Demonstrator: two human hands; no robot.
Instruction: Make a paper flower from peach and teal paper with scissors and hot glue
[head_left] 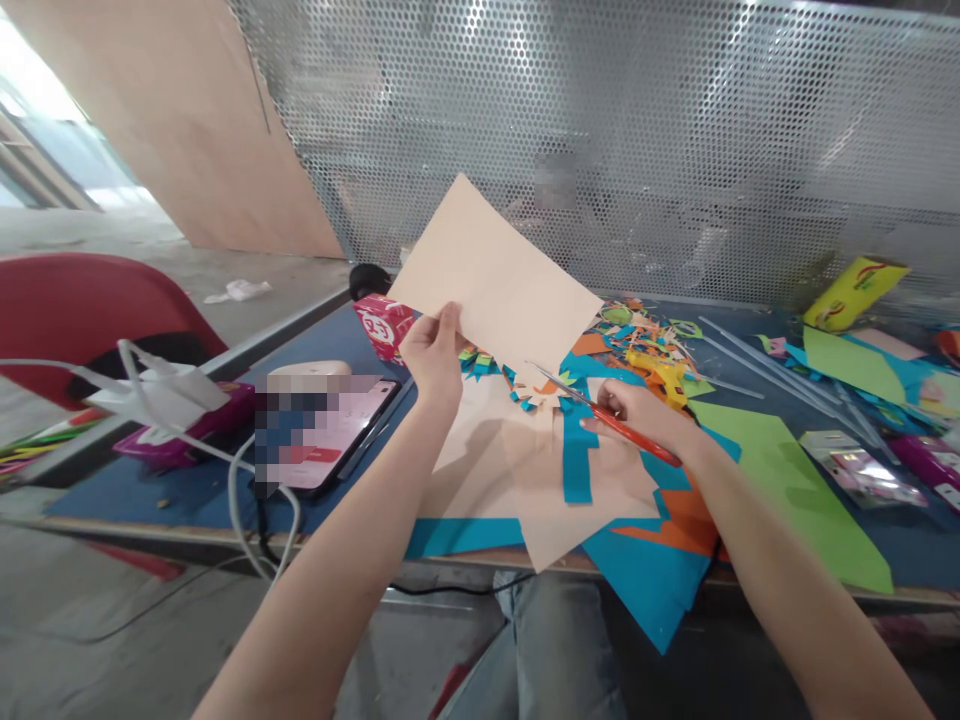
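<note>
My left hand (437, 350) pinches the lower left edge of a pale peach sheet of paper (495, 265), which is held up and tilted above the table. In my right hand (637, 412) is a pair of scissors (626, 428) with red-orange handles. Its blades point up and left, close to the sheet's lower edge; whether they touch the paper I cannot tell. Below lie peach sheets (480, 470), a blue paper strip (577, 460) and a small cut-paper piece (541, 385) with a fringed edge.
Paper scraps (637, 335) are heaped behind my right hand, near a yellow tool (660, 375). Green paper (787, 490) and a yellow roll (859, 292) lie at right. On the left are a phone (337, 430), a red box (382, 328) and white cables (236, 490). Perforated metal (637, 150) stands behind.
</note>
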